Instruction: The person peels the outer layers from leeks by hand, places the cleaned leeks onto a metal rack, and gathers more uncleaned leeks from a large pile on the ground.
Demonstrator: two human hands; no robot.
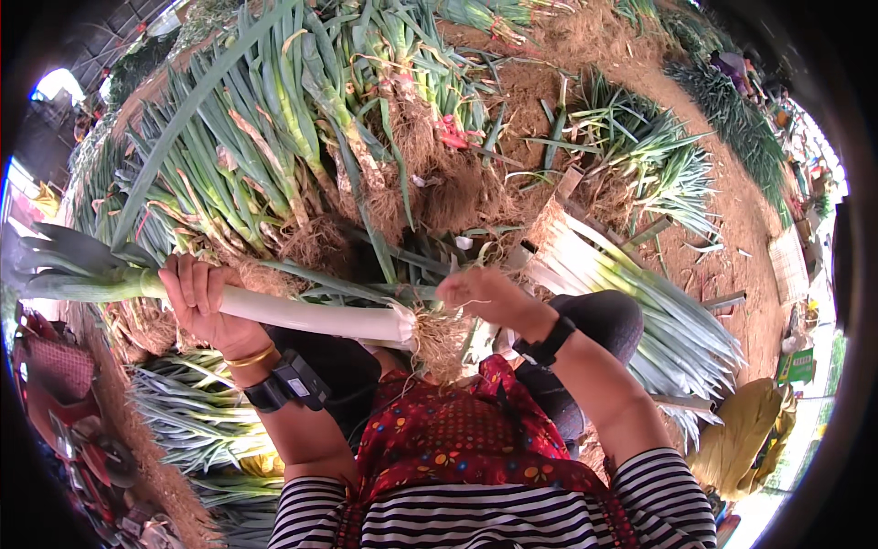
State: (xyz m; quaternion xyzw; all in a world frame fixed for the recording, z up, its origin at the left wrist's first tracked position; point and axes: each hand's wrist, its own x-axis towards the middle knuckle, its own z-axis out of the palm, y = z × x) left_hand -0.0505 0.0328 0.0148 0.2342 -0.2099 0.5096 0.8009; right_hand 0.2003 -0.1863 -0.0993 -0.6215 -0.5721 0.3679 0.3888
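A thick leek (311, 316) lies nearly level across my lap, its white shaft pointing right and its green leaves reaching to the left rim. Around the shaft, close to where it turns green, my left hand (206, 306) is closed. The stringy brown roots (437, 343) hang from the leek's right end. Just above and right of those roots is my right hand (494, 300), apart from the shaft, its fingers curled together. Thin pale strands show at its fingertips, but what it holds, if anything, is too small to make out.
Untrimmed leeks (274, 137) with soil-brown roots are heaped ahead. A stack of clean white-shafted leeks (631, 302) lies by my right knee, with another leafy pile (197, 412) at my left. Loose leaves (640, 174) lie on bare earth (732, 247). A red vehicle (73, 412) stands far left.
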